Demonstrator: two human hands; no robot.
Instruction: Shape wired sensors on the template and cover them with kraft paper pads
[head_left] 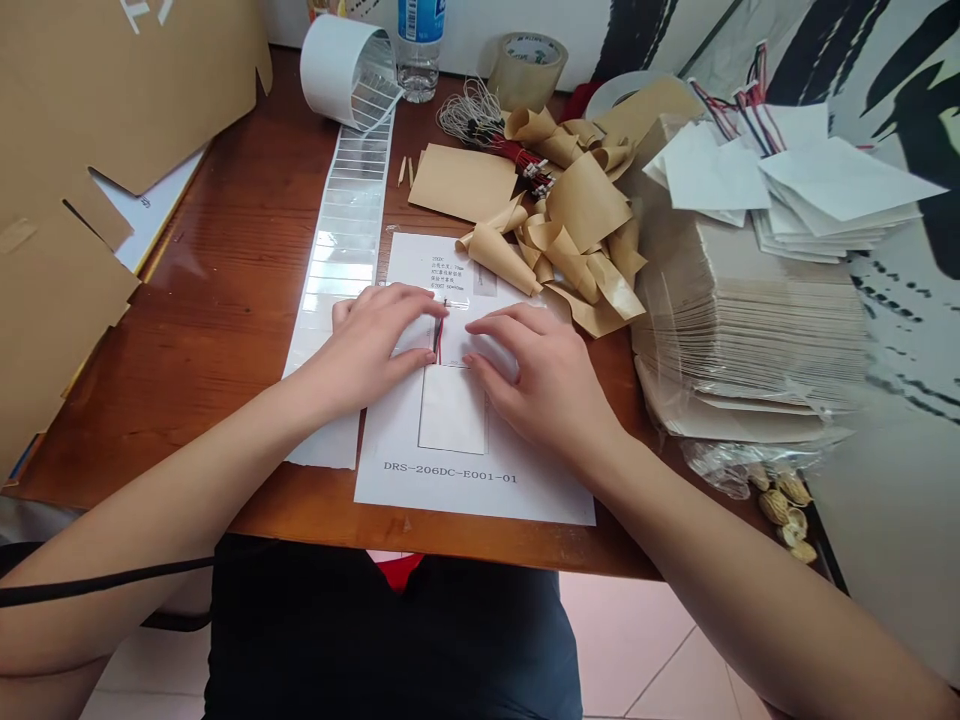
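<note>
Two hands (384,340) (544,365) over one sheet (480,502), apparently two wires (441,340) between them

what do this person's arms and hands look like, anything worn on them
The left hand and right hand wear no gloves, and no ring or watch shows. No sleeves show on either forearm, left or right. A thin black cord crosses the left arm; whether it is worn cannot be told.
</note>
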